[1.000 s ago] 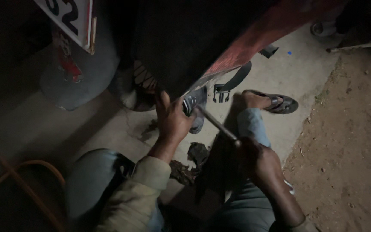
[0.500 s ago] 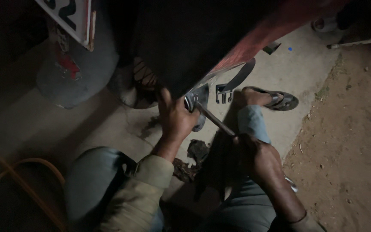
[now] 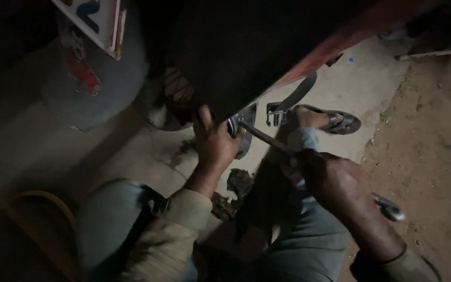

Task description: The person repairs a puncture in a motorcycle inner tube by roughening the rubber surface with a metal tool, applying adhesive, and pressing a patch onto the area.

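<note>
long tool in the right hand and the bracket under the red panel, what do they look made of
Long tool: a thin dull grey-brown bar, probably steel, no shine. Bracket: pale grey plate with a faint sheen, likely bare metal. Dim light leaves both uncertain.

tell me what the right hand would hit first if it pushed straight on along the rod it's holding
The right hand grips a thin metal rod aimed up and to the left. Straight on, it would probably first meet the metal bracket under the dark vehicle body, right beside the left hand. Depth is hard to judge in this dim view.
</note>
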